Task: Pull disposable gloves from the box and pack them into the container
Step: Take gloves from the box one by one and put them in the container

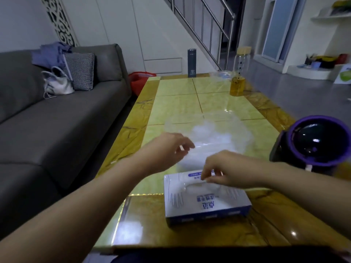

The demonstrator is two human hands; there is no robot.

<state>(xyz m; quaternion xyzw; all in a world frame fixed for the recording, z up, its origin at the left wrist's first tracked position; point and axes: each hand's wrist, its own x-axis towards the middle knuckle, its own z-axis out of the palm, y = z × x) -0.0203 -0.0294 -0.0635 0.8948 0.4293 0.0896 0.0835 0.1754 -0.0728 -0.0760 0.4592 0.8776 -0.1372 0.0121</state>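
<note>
Extraction step: my R hand (228, 171) pinches a glove (197, 185) at the slot of the box (205, 204), L hand (167, 150) hovers curled at the near rim of the container (245, 130), grip can't tell, gloves (205, 133) piled inside; next I'd pull straight up, then transfer w/o lifting the box

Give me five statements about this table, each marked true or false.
1. The right hand pinches a glove at the box's opening. True.
2. The container holds nothing. False: crumpled gloves lie in it.
3. The box stands beyond the container. False: it is nearer the person than the container.
4. A dark flask stands at the table's far end. True.
5. The bottle with yellow liquid lies on its side. False: it stands upright.
</note>
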